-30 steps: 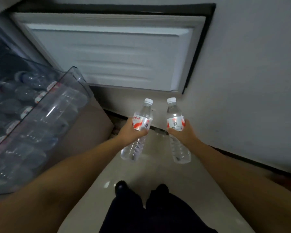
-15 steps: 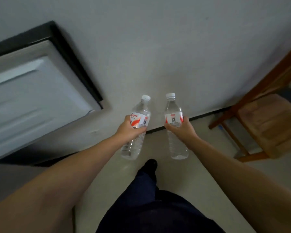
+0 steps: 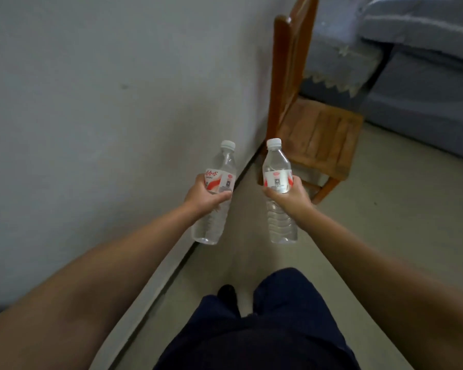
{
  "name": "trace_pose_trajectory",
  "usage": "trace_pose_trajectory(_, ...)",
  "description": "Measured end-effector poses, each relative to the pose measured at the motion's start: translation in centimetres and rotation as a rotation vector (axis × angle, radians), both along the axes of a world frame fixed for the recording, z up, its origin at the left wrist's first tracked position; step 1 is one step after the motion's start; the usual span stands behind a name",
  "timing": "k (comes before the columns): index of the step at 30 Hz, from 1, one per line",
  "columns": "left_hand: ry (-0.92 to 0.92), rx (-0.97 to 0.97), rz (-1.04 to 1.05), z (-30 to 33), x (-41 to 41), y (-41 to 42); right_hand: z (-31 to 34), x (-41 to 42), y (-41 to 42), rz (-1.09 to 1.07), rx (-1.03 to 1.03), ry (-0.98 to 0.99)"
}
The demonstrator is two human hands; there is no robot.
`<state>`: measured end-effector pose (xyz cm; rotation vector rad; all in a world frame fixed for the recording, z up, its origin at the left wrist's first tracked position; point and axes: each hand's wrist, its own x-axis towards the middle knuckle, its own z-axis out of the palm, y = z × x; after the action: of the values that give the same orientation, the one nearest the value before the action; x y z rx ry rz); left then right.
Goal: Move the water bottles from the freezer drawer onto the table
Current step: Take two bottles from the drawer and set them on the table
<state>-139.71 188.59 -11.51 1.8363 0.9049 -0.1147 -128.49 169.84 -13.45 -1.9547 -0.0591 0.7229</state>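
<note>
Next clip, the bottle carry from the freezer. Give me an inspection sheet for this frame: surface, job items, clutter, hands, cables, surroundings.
Surface: no table in view; only pale floor.
Job items: left water bottle and right water bottle, both capped, roughly upright, carried in the air, apart from each other.
Clutter: nothing seen.
Hands: left hand grips the left bottle at its label; right hand grips the right bottle at its label.
Cables: nothing seen.
Surroundings: grey wall on the left; wooden chair against it just ahead; blue-grey sofa beyond; freezer drawer not in view.
</note>
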Motion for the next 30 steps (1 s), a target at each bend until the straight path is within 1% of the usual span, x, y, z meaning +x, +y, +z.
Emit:
trace_pose_trajectory(4,0.017,-0.046,-0.160,-0.8,7.9,-2.8,-0.5,4.9,-4.8,-0.155,0.001,0.008)
trace_pose_trajectory(8,0.008,-0.069,-0.296,-1.6,15.1,-6.8,-0.6,9.7,-9.8,-0.253,0.022,0.018)
trace_pose_trajectory(10,0.023,-0.055,-0.373,-1.8,20.7,-11.3,-0.3,13.6,-14.6,-0.317,0.019,0.015)
trace_pose_trajectory(11,0.040,-0.051,-0.380,-1.7,21.1,-11.8,-0.2,13.8,-15.1,-0.320,0.015,0.017)
trace_pose_trajectory(12,0.038,-0.055,-0.416,-1.7,24.3,-14.5,0.0,16.2,-18.0,-0.350,0.011,0.011)
trace_pose_trajectory(17,0.042,-0.036,-0.551,-1.3,34.3,-23.3,0.5,23.2,-27.7,-0.486,0.020,-0.017)
trace_pose_trajectory(21,0.050,-0.059,-0.688,-1.7,41.6,-29.6,-0.1,27.1,-34.8,-0.665,-0.037,-0.045)
trace_pose_trajectory(25,0.030,-0.009,-0.813,-1.9,48.5,-35.0,-0.9,30.8,-39.9,-0.811,-0.040,-0.048)
trace_pose_trajectory(30,0.025,0.038,-0.969,-2.8,57.5,-41.5,-1.9,36.8,-45.2,-0.923,-0.062,-0.037)
